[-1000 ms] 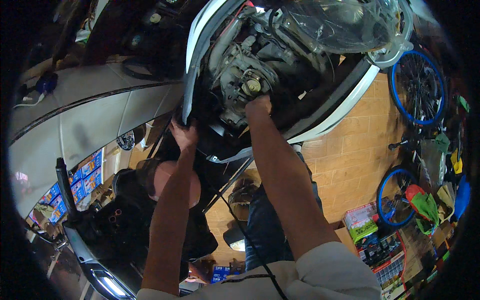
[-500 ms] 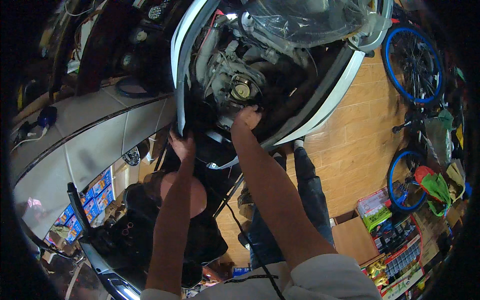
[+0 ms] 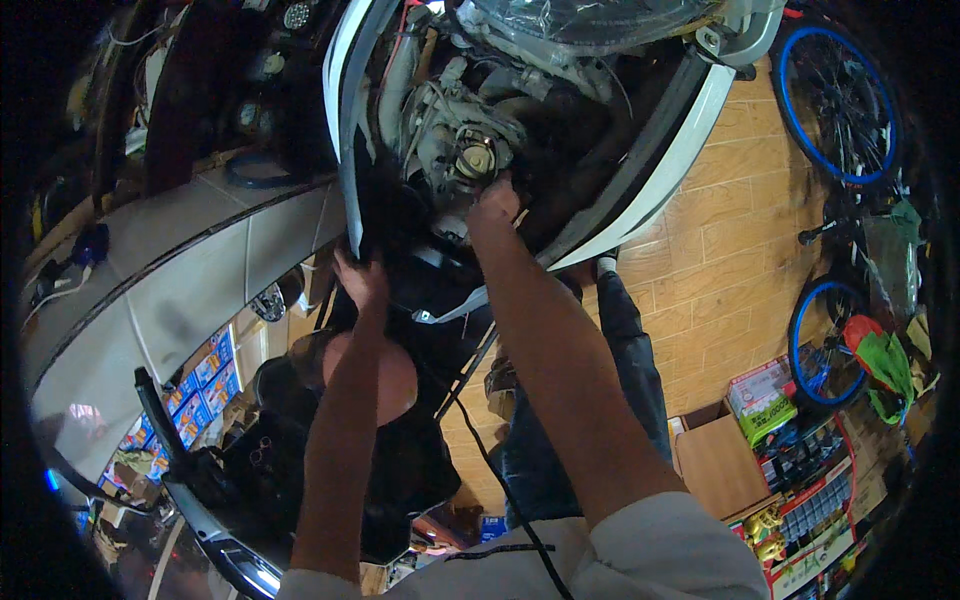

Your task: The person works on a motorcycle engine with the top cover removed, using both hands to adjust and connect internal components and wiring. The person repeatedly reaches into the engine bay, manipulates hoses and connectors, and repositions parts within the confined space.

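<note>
My right hand [image 3: 495, 204] reaches into the open body of a scooter, its fingers curled just below a round brass-coloured part [image 3: 477, 160] on the grimy engine [image 3: 440, 125]. What those fingertips grip is hidden by the hand. Lower left, my left hand [image 3: 362, 282] is closed around the lower end of the white body panel [image 3: 350, 190]; some of its fingers are out of sight in the dark. Between the hands, a pale bracket-like piece [image 3: 440, 316] crosses the near end of the opening.
Clear plastic sheeting [image 3: 600, 22] covers the far part of the scooter. A black seat [image 3: 300, 440] lies near left, beside a tiled ledge [image 3: 200, 265]. Bicycle wheels with blue rims [image 3: 838, 105] stand right. Boxes [image 3: 720, 455] crowd the wooden floor [image 3: 700, 270] at lower right.
My right hand has moved a little farther in, closer to the round brass part. My left hand stays at the panel end. The whole view has shifted slightly.
</note>
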`<state>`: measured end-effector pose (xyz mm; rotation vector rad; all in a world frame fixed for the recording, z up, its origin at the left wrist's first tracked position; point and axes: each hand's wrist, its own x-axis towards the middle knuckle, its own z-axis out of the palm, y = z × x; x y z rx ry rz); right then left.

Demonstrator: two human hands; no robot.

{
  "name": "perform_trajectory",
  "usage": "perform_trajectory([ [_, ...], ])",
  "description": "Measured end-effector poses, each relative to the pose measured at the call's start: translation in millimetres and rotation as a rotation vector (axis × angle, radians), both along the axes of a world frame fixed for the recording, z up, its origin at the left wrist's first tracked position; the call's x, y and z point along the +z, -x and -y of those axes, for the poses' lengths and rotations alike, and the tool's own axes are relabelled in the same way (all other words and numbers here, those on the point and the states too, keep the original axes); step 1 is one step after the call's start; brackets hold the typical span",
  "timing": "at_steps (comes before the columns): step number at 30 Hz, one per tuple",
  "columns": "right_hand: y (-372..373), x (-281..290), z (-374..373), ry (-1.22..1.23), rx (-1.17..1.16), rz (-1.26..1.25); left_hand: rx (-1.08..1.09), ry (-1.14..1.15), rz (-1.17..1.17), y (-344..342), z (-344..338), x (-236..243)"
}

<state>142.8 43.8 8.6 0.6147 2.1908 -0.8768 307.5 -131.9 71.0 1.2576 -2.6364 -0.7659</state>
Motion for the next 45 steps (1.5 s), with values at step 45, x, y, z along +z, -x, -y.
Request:
perform_trajectory([
  [45,69.3,-77.0,-56.2,0.537,-0.893,0.493,0.192,0.040,-0.088,12.8,-18.1,22.2],
])
